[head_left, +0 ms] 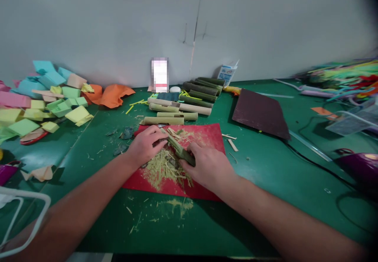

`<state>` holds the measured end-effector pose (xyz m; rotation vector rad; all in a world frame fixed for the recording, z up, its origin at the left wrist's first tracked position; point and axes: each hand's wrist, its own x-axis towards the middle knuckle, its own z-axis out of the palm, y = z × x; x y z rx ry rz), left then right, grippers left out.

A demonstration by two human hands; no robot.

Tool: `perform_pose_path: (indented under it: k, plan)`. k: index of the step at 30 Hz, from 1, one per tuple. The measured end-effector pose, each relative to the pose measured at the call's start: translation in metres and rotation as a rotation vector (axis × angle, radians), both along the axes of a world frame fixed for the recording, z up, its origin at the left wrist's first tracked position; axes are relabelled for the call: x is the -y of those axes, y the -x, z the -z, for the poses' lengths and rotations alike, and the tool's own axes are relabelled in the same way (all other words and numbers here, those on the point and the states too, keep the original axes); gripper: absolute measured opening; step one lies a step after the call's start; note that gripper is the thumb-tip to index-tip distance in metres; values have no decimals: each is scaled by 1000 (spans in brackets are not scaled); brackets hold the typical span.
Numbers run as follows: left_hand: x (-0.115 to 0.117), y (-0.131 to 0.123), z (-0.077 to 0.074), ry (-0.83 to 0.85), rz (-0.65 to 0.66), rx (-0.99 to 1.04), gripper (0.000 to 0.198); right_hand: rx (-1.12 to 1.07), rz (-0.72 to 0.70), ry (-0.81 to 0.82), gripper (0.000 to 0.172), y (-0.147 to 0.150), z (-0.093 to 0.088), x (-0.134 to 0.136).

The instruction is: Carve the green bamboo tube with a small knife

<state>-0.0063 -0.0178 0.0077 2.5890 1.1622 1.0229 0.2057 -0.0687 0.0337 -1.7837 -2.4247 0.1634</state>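
A red mat (211,134) lies on the green table, covered with a heap of pale bamboo shavings (162,167). My right hand (208,165) is closed round the near end of a green bamboo strip (178,150) that slants across the mat. My left hand (146,144) is closed beside the strip's far end, gripping something dark and small that I cannot make out, pressed against the bamboo. Both forearms reach in from the bottom corners.
Split bamboo pieces (180,106), pale and dark green, lie behind the mat. Coloured folded paper (50,100) is piled at the left, an orange sheet (113,95) next to it. A dark brown board (261,114), black cables and a purple device (358,165) sit at the right.
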Motion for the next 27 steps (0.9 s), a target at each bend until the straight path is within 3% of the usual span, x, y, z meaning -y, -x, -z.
perform_pose_path:
  k: [11, 14, 19, 24, 27]
  plan:
    - [0, 0, -1, 121, -34, 5, 21, 7, 12, 40, 25, 1, -2, -1]
    - [4, -5, 0, 83, -31, 14, 18, -18, 10, 50, 23, 1, 0, -1]
    - [6, -9, 0, 22, 95, -87, 20, -51, -14, 49, 19, 0, 1, 0]
    - [-1, -6, -1, -2, -23, -52, 18, -43, -14, 34, 20, 0, 1, 0]
    - [-1, -7, -1, 39, 66, -49, 18, -51, -11, 45, 19, 1, 2, 1]
